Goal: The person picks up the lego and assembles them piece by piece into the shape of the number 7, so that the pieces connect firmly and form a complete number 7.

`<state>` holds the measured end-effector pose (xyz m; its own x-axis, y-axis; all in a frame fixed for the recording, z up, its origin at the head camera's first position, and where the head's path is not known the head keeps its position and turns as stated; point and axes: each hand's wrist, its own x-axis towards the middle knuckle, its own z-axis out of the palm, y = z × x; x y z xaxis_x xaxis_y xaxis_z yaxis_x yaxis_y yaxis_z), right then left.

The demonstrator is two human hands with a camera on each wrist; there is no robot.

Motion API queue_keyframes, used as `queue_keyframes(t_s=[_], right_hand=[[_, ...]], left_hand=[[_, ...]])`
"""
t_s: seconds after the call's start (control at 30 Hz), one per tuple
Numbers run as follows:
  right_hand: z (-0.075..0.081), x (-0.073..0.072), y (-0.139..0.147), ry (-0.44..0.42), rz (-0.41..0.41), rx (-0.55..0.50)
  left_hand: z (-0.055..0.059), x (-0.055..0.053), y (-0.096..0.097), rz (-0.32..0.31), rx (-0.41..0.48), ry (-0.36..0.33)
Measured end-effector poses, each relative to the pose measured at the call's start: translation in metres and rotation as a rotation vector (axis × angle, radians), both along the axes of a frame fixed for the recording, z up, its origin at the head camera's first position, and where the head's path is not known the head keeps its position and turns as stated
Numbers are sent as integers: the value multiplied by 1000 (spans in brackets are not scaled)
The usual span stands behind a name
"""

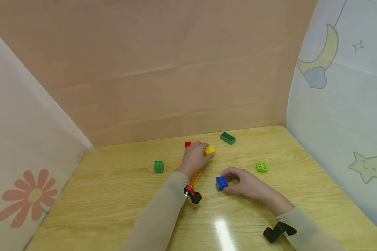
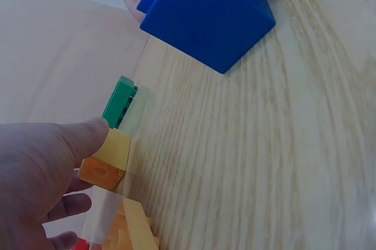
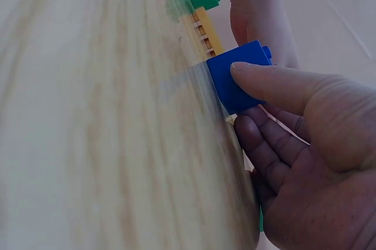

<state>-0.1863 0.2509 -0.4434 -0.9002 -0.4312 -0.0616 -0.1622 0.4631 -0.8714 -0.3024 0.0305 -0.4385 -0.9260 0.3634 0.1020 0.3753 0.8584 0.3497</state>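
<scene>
My left hand [image 1: 198, 152] reaches to the back middle of the wooden table [image 1: 113, 195] and pinches a small yellow brick [image 1: 209, 150]; in the left wrist view the thumb [image 2: 70, 141] lies on the yellow brick [image 2: 108, 159]. A red brick [image 1: 187, 144] peeks out behind that hand, and a long orange brick [image 1: 195, 176] lies under its wrist. My right hand [image 1: 231, 182] grips a blue square brick [image 1: 221, 183] that stands on the table, with the thumb [image 3: 276, 82] across the blue brick [image 3: 232, 85].
A dark green long brick [image 1: 227, 138] lies at the back. A green square brick [image 1: 158, 166] sits to the left and a light green one [image 1: 261, 167] to the right. Curtains and a tan wall close in the table on three sides.
</scene>
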Motion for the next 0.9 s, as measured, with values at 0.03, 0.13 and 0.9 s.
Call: queue_keyframes(t_s=[0.03,0.13,0.9], right_hand=[[0,0,0,0,-1,1],[0,0,0,-4,-4,6],[-2,-1,1,-4,-37,-16]], left_hand=[[0,0,0,2,-3,-1],[-2,-1,1,10,-13,-4],[-1,-2,1,39,35,6]])
